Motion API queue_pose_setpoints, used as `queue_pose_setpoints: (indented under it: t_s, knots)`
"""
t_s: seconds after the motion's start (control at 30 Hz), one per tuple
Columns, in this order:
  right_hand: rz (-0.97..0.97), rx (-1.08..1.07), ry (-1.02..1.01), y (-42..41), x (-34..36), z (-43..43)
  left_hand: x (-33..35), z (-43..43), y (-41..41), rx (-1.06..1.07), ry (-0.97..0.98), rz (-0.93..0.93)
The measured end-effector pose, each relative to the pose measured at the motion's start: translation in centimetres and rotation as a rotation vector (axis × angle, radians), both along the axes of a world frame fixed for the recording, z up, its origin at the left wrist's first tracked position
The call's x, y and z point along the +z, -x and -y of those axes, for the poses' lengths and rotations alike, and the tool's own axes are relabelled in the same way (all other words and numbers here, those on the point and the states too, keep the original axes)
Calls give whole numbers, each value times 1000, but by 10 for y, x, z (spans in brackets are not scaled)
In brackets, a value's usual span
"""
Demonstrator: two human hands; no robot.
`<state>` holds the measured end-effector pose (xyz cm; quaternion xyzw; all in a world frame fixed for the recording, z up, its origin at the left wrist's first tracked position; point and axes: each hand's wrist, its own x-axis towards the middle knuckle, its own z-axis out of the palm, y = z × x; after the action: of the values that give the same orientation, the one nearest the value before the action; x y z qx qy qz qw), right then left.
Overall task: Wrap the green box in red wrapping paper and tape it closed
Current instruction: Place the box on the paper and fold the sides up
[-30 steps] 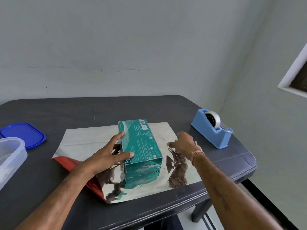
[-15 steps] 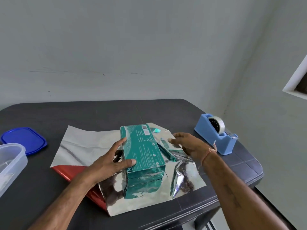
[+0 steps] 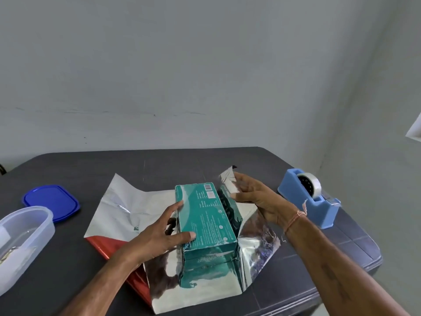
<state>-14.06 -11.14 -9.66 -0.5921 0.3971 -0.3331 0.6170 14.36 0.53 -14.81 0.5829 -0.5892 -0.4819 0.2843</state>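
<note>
The green box lies lengthwise on the wrapping paper, which shows its silver inner side up and its red outer side at the folded front-left corner. My left hand presses on the box's left side, thumb on its top. My right hand grips the paper's right edge and holds it lifted toward the box's right side. A blue tape dispenser with a clear tape roll stands at the right.
A dark table carries everything; its front-right edge lies close under my right forearm. A blue lid and a clear plastic container sit at the left. A grey wall rises behind the table.
My right hand has taken the paper's right edge and lifted it up toward the box. My left hand stays on the box. The camera has tilted up a little.
</note>
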Motion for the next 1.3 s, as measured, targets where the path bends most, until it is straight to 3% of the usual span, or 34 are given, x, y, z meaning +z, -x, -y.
queue_pose_setpoints:
  t_s: [0.33, 0.47, 0.7, 0.9, 1.07, 1.3]
  knots:
    - [-32, 224, -129, -46, 6, -18, 12, -1, 0, 34, 17, -31]
    - [-37, 210, -106, -47, 14, -29, 20, 0, 12, 171, 77, -41]
    - [-77, 251, -105, -41, 17, -43, 20, 33, 36, 375, 202, 117]
    - [-98, 223, -34, -32, 11, -55, 8, 51, 41, 415, 185, 183]
    - [-489, 71, 330, -15, 18, -64, -2, 51, 39, 437, 196, 106]
    - [-411, -35, 191, 14, 1, -92, -8, 49, 40, 431, 216, 71]
